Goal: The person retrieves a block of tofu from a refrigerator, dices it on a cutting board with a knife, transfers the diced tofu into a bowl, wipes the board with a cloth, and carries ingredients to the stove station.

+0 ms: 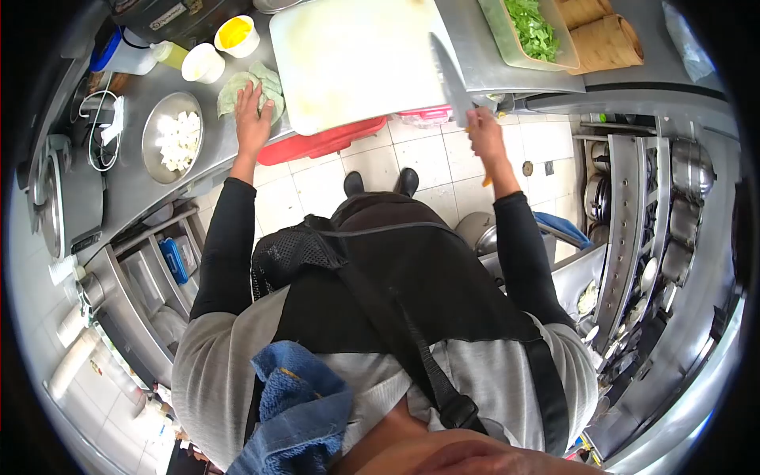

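My left hand [252, 125] rests on a crumpled pale green cloth [275, 79] at the left edge of the cutting board, its fingers stretched and spread over the fabric. In my right hand [487, 142] is a kitchen knife [452, 83]; my fingers wrap round its orange handle. The blade points away from me, over the right edge of the white cutting board [356, 63]. Greenish stains mark the board's surface, and no food lies on it.
Left of the cloth stand a metal bowl [149, 150] of white cubes and two white tubs, one tub [236, 37] holding something yellow. At the back right is a plastic container [507, 43] of chopped greens. Below the board a red lid-like piece [317, 145] sticks out. Pots [691, 170] fill the right shelves.
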A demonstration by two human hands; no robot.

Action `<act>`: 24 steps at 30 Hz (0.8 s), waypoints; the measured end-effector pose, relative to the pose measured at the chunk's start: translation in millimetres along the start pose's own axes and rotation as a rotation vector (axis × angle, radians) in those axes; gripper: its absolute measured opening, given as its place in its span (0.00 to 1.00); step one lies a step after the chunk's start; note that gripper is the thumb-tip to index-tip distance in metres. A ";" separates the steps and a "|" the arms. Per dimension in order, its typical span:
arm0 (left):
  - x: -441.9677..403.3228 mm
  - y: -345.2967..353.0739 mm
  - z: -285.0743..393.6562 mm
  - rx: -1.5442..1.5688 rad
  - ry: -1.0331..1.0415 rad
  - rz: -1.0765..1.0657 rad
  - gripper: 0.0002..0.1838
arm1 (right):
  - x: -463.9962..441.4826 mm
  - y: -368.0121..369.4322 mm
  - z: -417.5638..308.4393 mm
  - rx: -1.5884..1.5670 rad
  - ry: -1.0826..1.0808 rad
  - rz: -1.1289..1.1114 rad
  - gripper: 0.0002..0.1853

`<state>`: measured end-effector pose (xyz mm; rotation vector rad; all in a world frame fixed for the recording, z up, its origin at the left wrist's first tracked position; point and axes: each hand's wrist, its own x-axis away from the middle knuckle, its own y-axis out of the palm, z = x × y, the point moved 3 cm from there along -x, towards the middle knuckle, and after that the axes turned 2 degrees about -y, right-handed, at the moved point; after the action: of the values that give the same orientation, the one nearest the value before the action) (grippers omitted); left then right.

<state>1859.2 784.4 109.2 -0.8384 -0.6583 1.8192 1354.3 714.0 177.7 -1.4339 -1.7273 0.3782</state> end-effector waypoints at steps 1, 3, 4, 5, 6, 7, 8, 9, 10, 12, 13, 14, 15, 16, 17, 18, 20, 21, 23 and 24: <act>-1.3 0.0 -0.2 0.003 0.001 0.001 0.28 | -14.2 29.7 17.5 0.110 -0.357 0.132 0.15; -0.7 0.7 -0.2 0.008 -0.001 0.005 0.28 | 4.8 74.9 -13.3 0.178 -0.407 0.060 0.13; -0.8 0.1 0.0 0.011 0.002 0.008 0.28 | 26.0 73.7 -48.8 0.214 -0.384 -0.018 0.14; -1.4 -1.0 -0.2 0.012 0.006 0.011 0.28 | 13.3 72.7 -37.0 0.132 -0.381 -0.029 0.15; -2.2 -1.4 -0.8 0.021 0.001 0.008 0.28 | -0.4 65.8 -22.2 0.048 -0.379 -0.040 0.15; -2.2 -1.3 -1.2 0.030 -0.006 0.005 0.29 | 4.5 34.9 -27.4 -0.086 -0.152 -0.040 0.16; -1.7 -1.3 -1.0 0.039 -0.017 0.004 0.29 | -15.2 17.1 -9.2 -0.060 -0.077 0.040 0.15; -1.3 -1.2 1.3 0.027 -0.022 0.019 0.29 | -21.6 10.7 -7.7 0.002 -0.069 0.063 0.15; -0.7 -1.4 4.5 0.014 -0.025 0.027 0.29 | -24.0 8.9 -6.5 0.061 -0.055 0.087 0.15; -2.0 -1.3 7.2 0.007 -0.019 0.040 0.30 | -30.7 63.7 -1.3 0.277 -0.563 0.202 0.15; -0.7 -1.3 6.7 0.010 -0.013 0.041 0.30 | -8.2 74.7 -35.1 0.276 -0.478 0.034 0.15; -0.4 -2.1 6.4 0.010 -0.004 0.041 0.30 | 8.2 73.8 -61.0 0.309 -0.456 -0.032 0.14; -2.3 -2.3 5.7 0.030 -0.006 0.031 0.30 | -13.4 71.3 -40.0 0.242 -0.619 0.048 0.14; -3.1 -2.5 4.3 0.048 -0.011 0.022 0.30 | -34.9 62.1 -16.2 0.171 -0.782 0.127 0.14; -1.2 -3.3 2.2 0.065 -0.021 0.011 0.29 | -30.5 25.9 -26.2 -0.048 -0.211 -0.077 0.16; -1.0 -3.8 2.4 0.064 -0.025 0.015 0.29 | -50.9 5.7 -17.5 0.061 -0.084 0.041 0.15; -1.0 -3.6 2.9 0.063 -0.031 0.019 0.28 | -76.9 1.4 -12.7 0.194 -0.222 0.148 0.15; -1.1 -3.0 1.7 0.078 -0.018 0.030 0.28 | -85.8 26.1 -7.8 0.274 -0.446 0.151 0.18; -2.4 -3.7 2.8 0.083 -0.030 0.028 0.27 | -45.2 56.7 -61.7 0.393 -0.565 0.002 0.20; -1.1 -4.3 3.6 0.084 -0.037 0.025 0.27 | -22.6 62.6 -82.7 0.389 -0.562 -0.052 0.20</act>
<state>1859.0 784.8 114.9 -0.7614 -0.5936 1.8753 1457.6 689.7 175.4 -1.0506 -1.9739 1.1062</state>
